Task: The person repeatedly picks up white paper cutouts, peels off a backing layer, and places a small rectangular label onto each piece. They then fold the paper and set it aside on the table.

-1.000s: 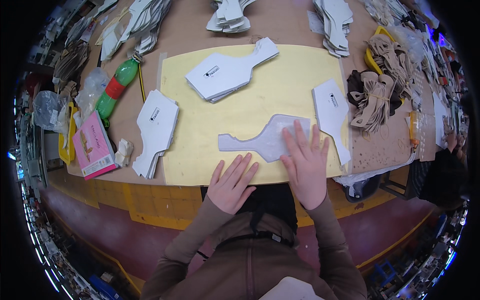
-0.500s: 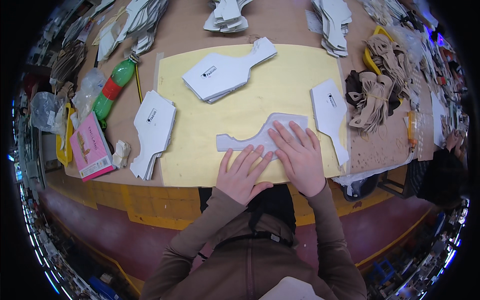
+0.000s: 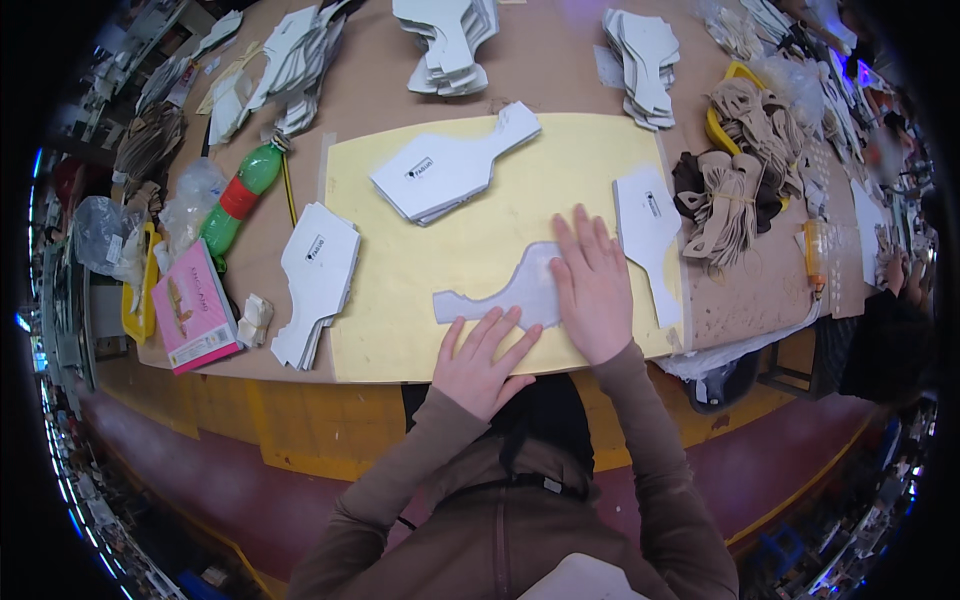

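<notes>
A flat grey-lavender cut piece (image 3: 528, 285) with a curved outline lies on the yellow sheet (image 3: 400, 290) in front of me. My right hand (image 3: 597, 295) lies flat over the piece's right end, its fingers stretched out and pointing away from me. The part beneath that hand is hidden. At the near edge of the piece my left hand (image 3: 482, 362) rests with fingers spread, the fingertips touching its lower border. Neither hand grips anything. Just right of my right hand lies a stack of white cut pieces (image 3: 648, 235).
Another white stack (image 3: 435, 175) lies farther back on the sheet, and one more (image 3: 318, 275) at its left edge. A green bottle (image 3: 240, 200) and a pink notebook (image 3: 195, 310) are at the left. Bundled beige pieces (image 3: 728, 205) lie near a yellow tray (image 3: 715, 130) at the right.
My right hand has turned more upright and slid to the right end of the grey-lavender piece. The left hand stays at its near edge. The whole view has shifted slightly.
</notes>
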A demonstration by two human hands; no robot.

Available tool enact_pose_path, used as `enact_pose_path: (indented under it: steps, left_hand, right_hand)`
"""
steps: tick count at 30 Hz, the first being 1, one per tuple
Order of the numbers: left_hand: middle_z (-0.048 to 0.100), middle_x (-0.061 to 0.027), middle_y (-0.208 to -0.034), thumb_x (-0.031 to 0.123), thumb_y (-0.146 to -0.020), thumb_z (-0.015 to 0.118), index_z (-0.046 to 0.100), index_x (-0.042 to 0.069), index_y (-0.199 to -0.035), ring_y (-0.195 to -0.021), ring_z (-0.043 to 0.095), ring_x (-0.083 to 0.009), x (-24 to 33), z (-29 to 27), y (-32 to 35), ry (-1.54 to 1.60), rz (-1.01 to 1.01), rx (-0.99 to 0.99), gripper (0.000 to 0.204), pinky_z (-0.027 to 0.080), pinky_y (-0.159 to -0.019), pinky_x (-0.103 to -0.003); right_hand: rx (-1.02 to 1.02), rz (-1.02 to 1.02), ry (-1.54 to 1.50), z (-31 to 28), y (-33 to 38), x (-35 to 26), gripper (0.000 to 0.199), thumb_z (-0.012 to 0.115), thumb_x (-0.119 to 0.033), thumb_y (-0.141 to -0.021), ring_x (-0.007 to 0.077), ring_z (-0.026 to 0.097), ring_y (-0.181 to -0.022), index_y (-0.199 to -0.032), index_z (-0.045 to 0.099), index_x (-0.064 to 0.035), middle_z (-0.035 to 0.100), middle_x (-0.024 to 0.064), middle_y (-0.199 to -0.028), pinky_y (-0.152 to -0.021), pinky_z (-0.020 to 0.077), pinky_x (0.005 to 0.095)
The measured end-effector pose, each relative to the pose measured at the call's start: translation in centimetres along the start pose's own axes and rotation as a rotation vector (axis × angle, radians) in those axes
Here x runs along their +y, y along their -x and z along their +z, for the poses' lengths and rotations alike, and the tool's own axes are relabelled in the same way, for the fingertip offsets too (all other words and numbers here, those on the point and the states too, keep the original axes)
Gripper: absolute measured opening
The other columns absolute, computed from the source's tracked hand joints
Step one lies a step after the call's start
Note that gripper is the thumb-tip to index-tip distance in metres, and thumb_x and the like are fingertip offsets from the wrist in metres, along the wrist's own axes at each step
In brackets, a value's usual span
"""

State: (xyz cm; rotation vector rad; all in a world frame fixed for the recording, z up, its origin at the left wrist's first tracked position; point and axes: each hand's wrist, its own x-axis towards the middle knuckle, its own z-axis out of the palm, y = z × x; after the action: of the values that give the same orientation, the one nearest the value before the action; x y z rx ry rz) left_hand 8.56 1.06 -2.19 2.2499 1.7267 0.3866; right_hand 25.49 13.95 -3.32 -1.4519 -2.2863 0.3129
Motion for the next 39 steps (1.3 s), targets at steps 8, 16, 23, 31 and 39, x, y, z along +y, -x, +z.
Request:
enact_pose_path:
  steps: [8, 16, 23, 31, 39]
  left_hand:
    - [0.066, 0.0014, -0.117, 0.020, -0.081, 0.078, 0.068, 0.020, -0.125, -0.110, 0.061, -0.0188, -1.2, 0.4, 4.6, 0.068, -0.005, 0.339, 0.045, 0.038, -0.105, -0.049]
    - [0.068, -0.0120, -0.086, -0.007, -0.080, 0.077, 0.072, -0.002, -0.092, -0.078, 0.065, -0.0210, 0.4, -2.4, 3.2, 0.975, -0.315, 0.723, 0.013, 0.052, -0.070, -0.032]
    - [0.066, -0.0135, -0.122, 0.008, -0.092, 0.070, 0.061, -0.002, -0.124, -0.115, 0.062, -0.0244, 1.3, -3.3, -2.3, 1.034, -0.148, 0.311, 0.035, 0.047, -0.100, -0.034]
    - [0.054, -0.0193, -0.142, 0.021, -0.088, 0.075, 0.057, 0.001, -0.135, -0.139, 0.044, -0.0384, -10.9, -4.7, -10.1, 0.083, -0.329, 0.693, 0.054, 0.036, -0.116, -0.047]
    - [0.058, -0.0173, -0.140, 0.012, -0.088, 0.075, 0.060, 0.003, -0.134, -0.134, 0.052, -0.0366, -12.4, -4.7, -9.8, -0.100, -0.238, 0.714, 0.050, 0.041, -0.112, -0.046]
  right_hand:
    - [-0.204, -0.069, -0.193, -2.6, 7.1, -2.0, 0.056, 0.058, -0.031, -0.101, 0.0379, 0.039, -0.144, -0.148, 0.047, -0.0039, 0.044, 0.0182, -0.155, -0.121, 0.0243, 0.0524]
    - [0.055, 0.198, -1.403, -2.8, 9.2, -4.9, 0.083, 0.075, -0.032, -0.092, 0.0331, 0.036, -0.147, -0.154, 0.034, 0.0056, 0.038, 0.0235, -0.156, -0.121, 0.0258, 0.0457]
    - [0.377, 0.301, -1.116, -8.7, 2.8, -1.9, 0.053, 0.055, -0.003, -0.101, 0.0185, 0.052, -0.128, -0.151, 0.042, 0.0037, 0.054, 0.0153, -0.143, -0.107, 0.0427, 0.0330]
    - [0.276, 0.222, -0.262, -13.2, 2.4, 6.3, 0.049, 0.059, -0.005, -0.096, 0.0318, 0.049, -0.133, -0.144, 0.051, 0.0000, 0.049, 0.0212, -0.145, -0.109, 0.0389, 0.0409]
    - [0.116, 0.121, -0.318, -11.3, 6.0, 3.8, 0.038, 0.063, -0.001, -0.091, 0.0332, 0.054, -0.127, -0.129, 0.063, 0.0012, 0.045, 0.0197, -0.150, -0.106, 0.0421, 0.0420]
